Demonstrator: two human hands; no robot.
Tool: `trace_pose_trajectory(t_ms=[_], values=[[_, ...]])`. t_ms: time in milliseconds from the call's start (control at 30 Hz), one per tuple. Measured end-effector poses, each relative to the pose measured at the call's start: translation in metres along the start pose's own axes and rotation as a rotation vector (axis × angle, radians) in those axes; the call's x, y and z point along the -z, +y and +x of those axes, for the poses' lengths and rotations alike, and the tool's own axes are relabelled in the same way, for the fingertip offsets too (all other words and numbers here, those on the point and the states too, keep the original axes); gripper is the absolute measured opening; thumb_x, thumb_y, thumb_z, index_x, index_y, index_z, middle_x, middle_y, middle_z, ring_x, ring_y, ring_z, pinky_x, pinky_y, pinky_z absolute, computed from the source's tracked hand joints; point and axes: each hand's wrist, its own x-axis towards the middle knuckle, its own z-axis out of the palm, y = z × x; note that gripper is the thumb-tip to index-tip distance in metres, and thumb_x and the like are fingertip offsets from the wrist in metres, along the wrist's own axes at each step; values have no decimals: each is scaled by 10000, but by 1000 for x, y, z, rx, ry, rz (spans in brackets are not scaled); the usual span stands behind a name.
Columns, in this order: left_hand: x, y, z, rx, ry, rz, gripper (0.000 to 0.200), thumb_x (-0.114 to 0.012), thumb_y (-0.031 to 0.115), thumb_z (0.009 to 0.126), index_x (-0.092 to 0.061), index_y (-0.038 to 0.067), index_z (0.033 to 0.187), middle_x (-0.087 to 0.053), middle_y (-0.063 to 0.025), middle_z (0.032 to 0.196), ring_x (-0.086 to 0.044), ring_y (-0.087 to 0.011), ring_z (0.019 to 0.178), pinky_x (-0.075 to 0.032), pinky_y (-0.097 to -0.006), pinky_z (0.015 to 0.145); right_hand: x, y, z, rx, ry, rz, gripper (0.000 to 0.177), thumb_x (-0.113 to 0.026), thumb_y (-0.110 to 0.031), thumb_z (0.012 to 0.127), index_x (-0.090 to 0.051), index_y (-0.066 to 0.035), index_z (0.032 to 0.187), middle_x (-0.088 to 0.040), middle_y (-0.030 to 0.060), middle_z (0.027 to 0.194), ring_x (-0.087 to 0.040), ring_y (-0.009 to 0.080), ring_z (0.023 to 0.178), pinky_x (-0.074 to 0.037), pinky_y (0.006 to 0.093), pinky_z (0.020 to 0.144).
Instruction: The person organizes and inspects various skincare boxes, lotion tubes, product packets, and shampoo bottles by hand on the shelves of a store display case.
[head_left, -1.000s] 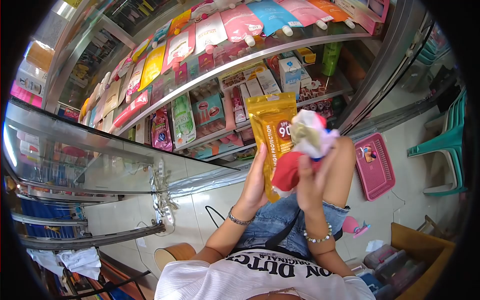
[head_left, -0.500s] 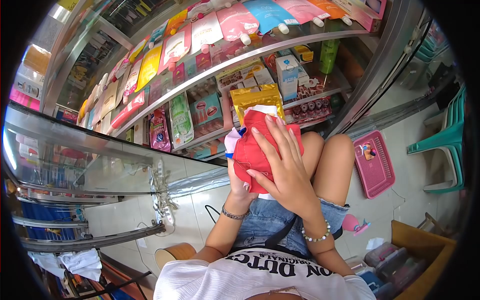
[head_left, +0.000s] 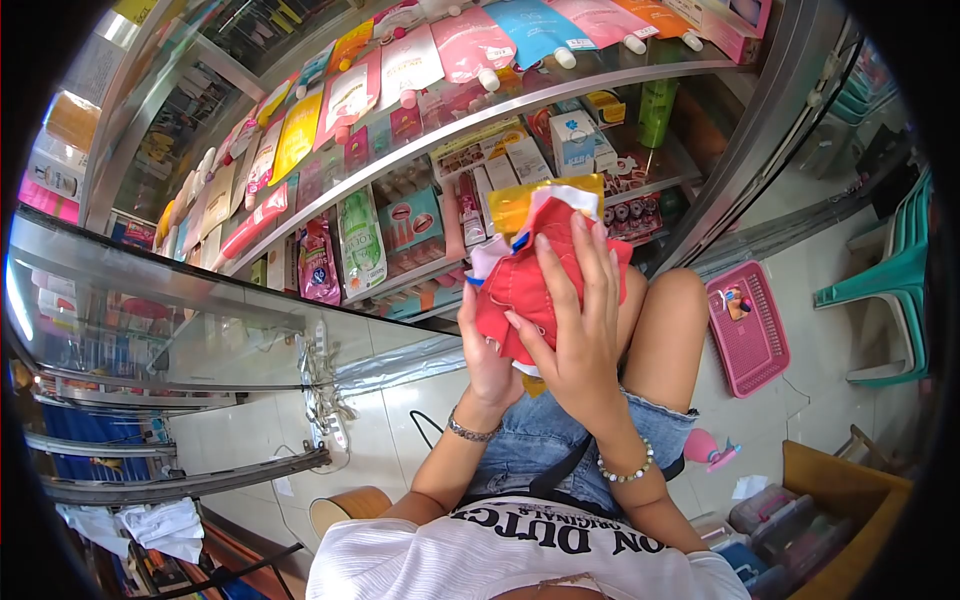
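Note:
Between my two hands is a red cloth point(head_left: 515, 285) with loose threads, with white, pink and blue cloth showing at its edges. My left hand point(head_left: 490, 360) grips it from the left and below, partly hidden by the cloth. My right hand point(head_left: 585, 340) lies over the front of the cloth, its fingers long and pressed on it. A shiny gold pouch point(head_left: 512, 208) is behind the cloth, and a small gold corner shows below it. Part of the pouch is hidden.
A glass display case point(head_left: 440, 105) with pouches and boxes stands in front. A pink basket point(head_left: 748, 330) is on the tiled floor at the right, near green chairs point(head_left: 890, 290). A wooden box point(head_left: 840, 500) with containers sits at the lower right.
Both hands, the red cloth and the gold pouch have shifted to the right. The cloth is tilted more, and a gold corner now shows beneath it.

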Motion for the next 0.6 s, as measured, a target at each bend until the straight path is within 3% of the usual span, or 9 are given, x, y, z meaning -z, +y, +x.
trace_pose_trajectory(t_ms=[200, 467, 567, 600], values=[[1, -5, -6, 13, -7, 88, 501, -207, 411, 966, -327, 87, 1330, -435, -82, 1316, -440, -214, 1191, -329, -348, 1016, -6, 2, -2, -33, 140, -43, 659, -639, -192, 757, -369, -101, 1352, -256, 197, 1416, -225, 391, 1311, -183, 526, 1044], [10, -3, -8, 17, -111, 310, 531, -265, 445, 948, -334, 73, 1320, -459, -85, 1280, -451, -200, 1175, -349, -328, 995, 0, 2, 1, -63, 117, -83, 615, -621, -188, 782, -372, -54, 1328, -299, 200, 1389, -278, 364, 1285, -222, 498, 1024], [17, -5, -9, 282, -217, 265, 394, -428, 362, 930, -481, 34, 1141, -587, -60, 1010, -589, -138, 917, -472, -275, 782, 8, 11, 4, -101, 91, -81, 540, -607, -193, 796, -422, -32, 1277, -399, 197, 1300, -380, 332, 1209, -286, 455, 988], [18, -4, -8, 283, -218, 265, 394, -428, 362, 930, -481, 34, 1141, -587, -60, 1010, -589, -138, 917, -472, -275, 782, 11, 15, 4, -121, 80, -81, 505, -599, -195, 803, -447, -20, 1251, -450, 196, 1256, -430, 316, 1171, -318, 434, 970]])
